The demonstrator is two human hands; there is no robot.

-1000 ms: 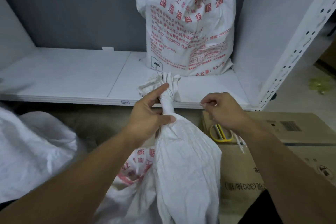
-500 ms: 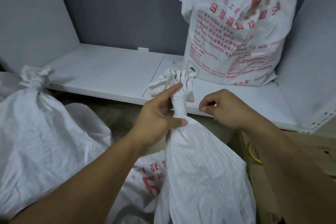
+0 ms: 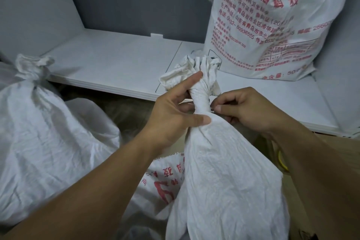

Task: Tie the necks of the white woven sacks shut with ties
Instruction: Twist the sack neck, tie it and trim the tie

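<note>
A white woven sack [image 3: 229,177] stands in front of me, its neck [image 3: 201,96] bunched into a tight twist. My left hand [image 3: 175,111] grips that neck from the left, thumb across its base and forefinger stretched up along it. My right hand [image 3: 243,109] is at the neck's right side, fingertips pinched together against it; whether they hold a tie is too small to tell. A second white sack [image 3: 44,128] with a tied neck stands at the left. A third sack [image 3: 272,23] with red print stands on the shelf.
A white shelf board [image 3: 116,64] runs across behind the sacks, with grey panels behind and beside it. A cardboard box [image 3: 276,142] lies under my right arm, with a yellow-handled thing [image 3: 281,160] partly hidden on it. A printed sack [image 3: 165,181] lies flat below.
My view has swung left and closer, bringing the tied sack at the left into sight. My right hand has moved in from beside the neck to touch it. The left hand keeps its grip.
</note>
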